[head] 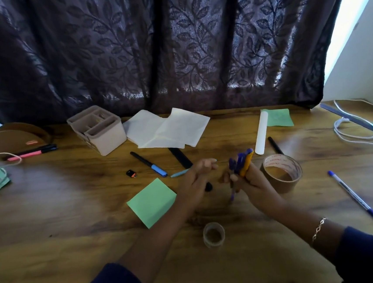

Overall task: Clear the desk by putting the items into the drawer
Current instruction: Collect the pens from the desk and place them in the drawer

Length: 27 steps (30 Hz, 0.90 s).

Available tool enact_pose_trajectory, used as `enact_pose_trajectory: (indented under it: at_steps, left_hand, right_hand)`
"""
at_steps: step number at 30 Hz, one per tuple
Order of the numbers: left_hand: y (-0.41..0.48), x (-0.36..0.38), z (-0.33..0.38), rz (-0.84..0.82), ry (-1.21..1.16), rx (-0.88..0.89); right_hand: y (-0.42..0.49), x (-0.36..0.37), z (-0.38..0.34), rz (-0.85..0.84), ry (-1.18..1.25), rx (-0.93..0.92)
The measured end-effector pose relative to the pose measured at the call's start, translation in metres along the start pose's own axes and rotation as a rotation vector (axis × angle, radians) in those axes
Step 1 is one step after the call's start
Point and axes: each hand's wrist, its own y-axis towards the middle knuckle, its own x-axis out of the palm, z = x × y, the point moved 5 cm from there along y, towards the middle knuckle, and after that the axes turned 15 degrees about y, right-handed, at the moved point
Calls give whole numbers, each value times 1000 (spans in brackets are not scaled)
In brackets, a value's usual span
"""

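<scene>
My right hand (251,180) is shut on a bunch of pens (242,163), purple and yellow, pointing up above the wooden desk (74,220). My left hand (198,179) hovers just left of it with curled fingers; a light blue pen (179,173) and a black object (208,187) show at its edges, and I cannot tell whether it grips them. Loose on the desk lie a blue-capped black pen (149,164), a green sticky pad (152,202), a small tape roll (214,234), a big brown tape roll (282,173) and a blue pen (357,199). No drawer is visible.
A beige organiser (99,132), white papers (168,130), a white paper roll (261,133), green paper (277,117), a small black and orange item (131,173) and a black marker (275,145) sit further back. Pink and black pens (32,152) lie left, white cable (357,129) right. A dark curtain hangs behind.
</scene>
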Motion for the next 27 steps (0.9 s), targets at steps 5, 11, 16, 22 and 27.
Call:
enact_pose_trajectory:
  at_steps: [5,11,16,22,27]
  left_hand:
    - [-1,18,-4,-201,68,-52]
    - [1,1,7,-190,-133,-76]
    - [-2,-39,-15,90,-566,-216]
    - [-12,-96,-56,376,-922,-362]
    - [-24,-98,-76,417,-961,-453]
  right_hand:
    - [-8,6,20,17,-50,171]
    - [21,40,16,-120,-21,310]
    - [55,56,13,-334,-467,271]
    - [90,50,34,-307,-1127,-5]
    - [95,54,53,-287,-1250,-50]
